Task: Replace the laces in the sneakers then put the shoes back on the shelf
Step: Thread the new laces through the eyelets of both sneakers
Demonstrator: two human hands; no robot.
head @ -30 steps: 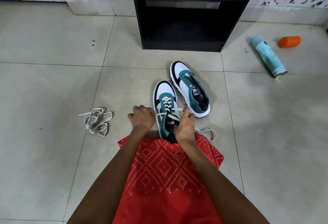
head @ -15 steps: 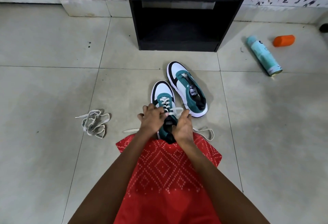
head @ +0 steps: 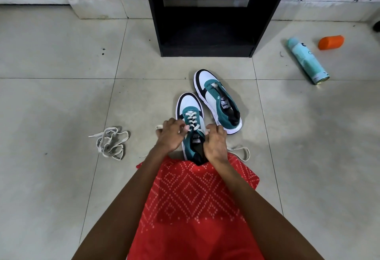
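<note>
Okay, left hand (head: 170, 134) has swung back out gripping its lace (head: 192, 118) end taut, right hand (head: 216, 144) fingers pinching the other, so near sneaker (head: 190, 105) is almost laced, second sneaker (head: 216, 95) next.

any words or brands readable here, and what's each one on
"PUMA": tongue label of the unlaced sneaker.
"PUMA": tongue label of the laced sneaker, small but legible.
Spray can: it carries print, but all of it is too blurred to read.
No other text is readable.
</note>
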